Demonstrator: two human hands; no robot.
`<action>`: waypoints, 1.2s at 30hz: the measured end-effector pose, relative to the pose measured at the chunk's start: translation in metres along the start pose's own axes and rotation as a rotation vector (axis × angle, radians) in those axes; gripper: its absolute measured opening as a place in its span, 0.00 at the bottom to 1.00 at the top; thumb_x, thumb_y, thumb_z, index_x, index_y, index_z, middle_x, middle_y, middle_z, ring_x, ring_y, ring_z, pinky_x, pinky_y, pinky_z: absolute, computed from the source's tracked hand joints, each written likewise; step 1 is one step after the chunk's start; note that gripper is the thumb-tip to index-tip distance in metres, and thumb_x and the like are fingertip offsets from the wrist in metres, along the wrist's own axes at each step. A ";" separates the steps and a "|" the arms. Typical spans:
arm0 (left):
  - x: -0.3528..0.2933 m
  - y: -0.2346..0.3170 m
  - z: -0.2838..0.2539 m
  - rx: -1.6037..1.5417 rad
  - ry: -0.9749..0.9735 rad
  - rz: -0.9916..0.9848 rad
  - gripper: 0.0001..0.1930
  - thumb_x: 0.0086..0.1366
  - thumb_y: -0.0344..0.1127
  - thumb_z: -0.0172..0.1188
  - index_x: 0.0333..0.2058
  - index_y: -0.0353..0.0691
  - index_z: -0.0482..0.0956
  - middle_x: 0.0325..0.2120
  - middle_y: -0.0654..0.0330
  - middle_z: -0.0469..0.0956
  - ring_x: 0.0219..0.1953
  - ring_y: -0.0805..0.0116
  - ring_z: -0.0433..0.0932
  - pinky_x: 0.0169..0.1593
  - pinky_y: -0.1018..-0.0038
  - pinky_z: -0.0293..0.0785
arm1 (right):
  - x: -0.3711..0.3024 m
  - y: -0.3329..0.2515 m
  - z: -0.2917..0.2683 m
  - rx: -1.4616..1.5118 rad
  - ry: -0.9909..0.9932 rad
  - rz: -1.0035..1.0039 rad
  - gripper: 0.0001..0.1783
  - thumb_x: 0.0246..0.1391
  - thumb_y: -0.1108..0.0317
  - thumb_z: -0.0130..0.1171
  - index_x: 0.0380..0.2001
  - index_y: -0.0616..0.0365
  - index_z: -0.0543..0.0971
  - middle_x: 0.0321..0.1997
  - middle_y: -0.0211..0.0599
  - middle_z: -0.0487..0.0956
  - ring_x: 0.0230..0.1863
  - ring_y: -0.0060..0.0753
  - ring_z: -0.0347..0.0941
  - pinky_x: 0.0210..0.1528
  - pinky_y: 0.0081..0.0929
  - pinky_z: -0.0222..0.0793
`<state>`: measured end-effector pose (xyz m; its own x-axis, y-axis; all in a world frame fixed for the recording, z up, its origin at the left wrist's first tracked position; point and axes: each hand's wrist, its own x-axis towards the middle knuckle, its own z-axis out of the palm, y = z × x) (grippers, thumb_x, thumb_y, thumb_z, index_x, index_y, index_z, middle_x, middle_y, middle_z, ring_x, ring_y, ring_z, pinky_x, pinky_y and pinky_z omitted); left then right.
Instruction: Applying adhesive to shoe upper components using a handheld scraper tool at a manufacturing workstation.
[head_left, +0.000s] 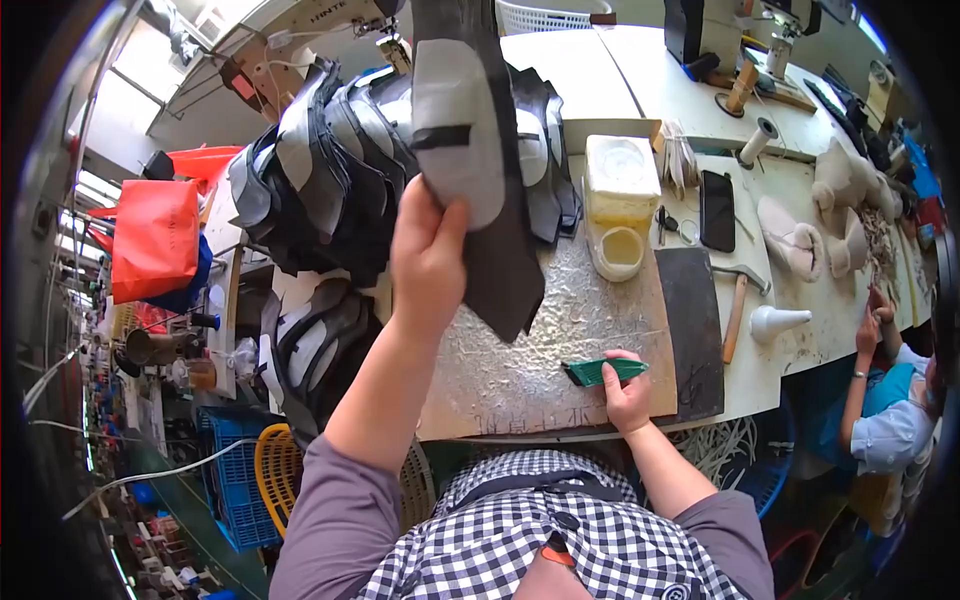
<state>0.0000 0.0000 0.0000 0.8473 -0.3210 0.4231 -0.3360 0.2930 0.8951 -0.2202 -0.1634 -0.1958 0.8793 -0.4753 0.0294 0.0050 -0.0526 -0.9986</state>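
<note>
One white-speckled board (480, 390) lies below the fingers. Left hand (432, 260) grips one dark piece with a grey panel (460, 100) at its edge, thumb in front, raised over the board. Right hand (628, 396) has its fingers closed around one green tool (595, 373), dark tip leftward. Left of the left fingers sit two heaps of similar dark pieces (325, 165). Beyond the right fingers stand two yellowish containers (622, 190); rightward lie one hammer (736, 315) and one white nozzled bottle (777, 322).
</note>
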 end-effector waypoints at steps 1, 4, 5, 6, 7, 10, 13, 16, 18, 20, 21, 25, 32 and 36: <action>0.017 -0.020 0.009 0.029 0.042 -0.004 0.15 0.66 0.25 0.48 0.51 0.32 0.65 0.46 0.56 0.72 0.49 0.69 0.70 0.56 0.76 0.61 | 0.000 0.001 -0.001 -0.021 0.036 -0.008 0.09 0.57 0.69 0.56 0.41 0.59 0.75 0.25 0.30 0.76 0.23 0.20 0.72 0.26 0.19 0.67; 0.057 -0.075 -0.006 0.216 0.122 -0.059 0.14 0.67 0.29 0.48 0.50 0.31 0.65 0.43 0.55 0.74 0.46 0.68 0.71 0.51 0.75 0.65 | -0.002 -0.009 0.008 -0.084 0.036 -0.033 0.10 0.56 0.68 0.58 0.40 0.59 0.75 0.28 0.32 0.77 0.25 0.22 0.73 0.28 0.20 0.67; 0.062 -0.091 -0.010 0.195 0.203 -0.072 0.17 0.68 0.32 0.50 0.52 0.30 0.63 0.43 0.53 0.74 0.46 0.67 0.72 0.51 0.74 0.66 | 0.001 -0.006 0.008 -0.153 0.023 -0.092 0.10 0.55 0.68 0.58 0.40 0.59 0.75 0.30 0.33 0.77 0.28 0.23 0.73 0.30 0.20 0.68; 0.059 -0.097 -0.007 0.389 0.252 -0.224 0.21 0.68 0.36 0.51 0.54 0.29 0.60 0.44 0.50 0.73 0.46 0.65 0.72 0.50 0.73 0.66 | 0.001 0.001 0.002 -0.161 0.010 -0.090 0.10 0.55 0.68 0.58 0.40 0.59 0.75 0.30 0.33 0.77 0.28 0.23 0.73 0.30 0.20 0.68; 0.051 -0.097 -0.012 0.596 0.320 -0.379 0.25 0.69 0.41 0.52 0.55 0.27 0.58 0.44 0.47 0.73 0.45 0.64 0.72 0.50 0.72 0.67 | 0.001 0.009 0.001 -0.141 0.007 -0.087 0.11 0.55 0.68 0.59 0.40 0.59 0.75 0.33 0.34 0.77 0.31 0.24 0.73 0.33 0.20 0.68; -0.004 -0.151 -0.008 0.714 0.230 -0.188 0.41 0.64 0.52 0.56 0.60 0.26 0.48 0.56 0.36 0.58 0.54 0.44 0.64 0.58 0.59 0.61 | 0.008 0.005 -0.005 -0.152 0.019 -0.171 0.11 0.55 0.69 0.59 0.41 0.59 0.75 0.36 0.33 0.76 0.36 0.25 0.71 0.40 0.23 0.68; -0.097 -0.145 0.002 0.652 0.215 -0.049 0.29 0.63 0.43 0.58 0.56 0.35 0.59 0.45 0.49 0.65 0.45 0.58 0.68 0.52 0.64 0.66 | 0.009 0.008 -0.013 0.185 0.059 0.147 0.11 0.59 0.68 0.54 0.44 0.57 0.73 0.33 0.27 0.74 0.30 0.17 0.70 0.29 0.14 0.66; -0.200 -0.092 -0.024 0.570 0.158 -0.356 0.22 0.64 0.38 0.57 0.53 0.36 0.65 0.46 0.51 0.67 0.47 0.59 0.70 0.52 0.68 0.67 | 0.016 0.014 -0.029 0.415 0.063 0.268 0.15 0.60 0.64 0.52 0.49 0.57 0.70 0.33 0.30 0.75 0.28 0.21 0.72 0.25 0.15 0.65; -0.237 -0.059 -0.059 0.522 0.187 -0.501 0.17 0.64 0.36 0.57 0.49 0.36 0.70 0.44 0.52 0.70 0.47 0.59 0.72 0.52 0.69 0.68 | 0.019 0.009 -0.031 0.552 0.063 0.298 0.15 0.61 0.64 0.51 0.49 0.58 0.70 0.36 0.32 0.75 0.34 0.24 0.73 0.32 0.21 0.70; -0.254 -0.022 -0.103 0.622 0.316 -0.502 0.12 0.64 0.35 0.56 0.44 0.36 0.73 0.41 0.54 0.72 0.44 0.61 0.74 0.48 0.71 0.70 | 0.020 -0.001 -0.024 0.570 0.160 0.309 0.15 0.62 0.63 0.50 0.48 0.59 0.71 0.37 0.32 0.75 0.38 0.26 0.73 0.37 0.24 0.71; -0.256 -0.006 -0.129 0.717 0.416 -0.465 0.11 0.65 0.34 0.56 0.42 0.36 0.74 0.39 0.55 0.72 0.42 0.63 0.74 0.47 0.72 0.70 | 0.018 -0.005 -0.023 0.546 0.177 0.300 0.15 0.62 0.62 0.50 0.48 0.59 0.71 0.38 0.33 0.75 0.39 0.26 0.73 0.39 0.26 0.71; -0.253 0.029 -0.254 1.170 0.859 -0.285 0.18 0.56 0.34 0.65 0.44 0.38 0.70 0.43 0.53 0.67 0.47 0.57 0.69 0.52 0.67 0.65 | 0.010 -0.025 -0.006 0.184 0.106 0.285 0.14 0.64 0.56 0.48 0.42 0.55 0.72 0.34 0.30 0.72 0.28 0.23 0.72 0.24 0.19 0.68; -0.233 0.063 -0.369 1.143 0.658 -0.799 0.53 0.44 0.44 0.73 0.64 0.35 0.49 0.56 0.38 0.63 0.59 0.47 0.65 0.62 0.66 0.60 | 0.001 -0.041 0.082 -0.005 -0.084 0.079 0.13 0.65 0.57 0.46 0.41 0.54 0.72 0.32 0.28 0.71 0.26 0.19 0.70 0.21 0.16 0.64; -0.250 0.076 -0.426 0.435 0.482 -0.874 0.38 0.53 0.38 0.67 0.60 0.36 0.60 0.49 0.53 0.73 0.47 0.62 0.76 0.48 0.71 0.74 | -0.018 -0.075 0.182 -0.072 -0.411 -0.055 0.10 0.64 0.67 0.47 0.34 0.60 0.75 0.35 0.31 0.75 0.36 0.24 0.70 0.43 0.22 0.65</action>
<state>-0.0620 0.4863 -0.0972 0.9044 0.1512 -0.3990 0.4251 -0.2396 0.8728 -0.1494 0.0089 -0.1295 0.9956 -0.0806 0.0478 0.0365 -0.1360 -0.9900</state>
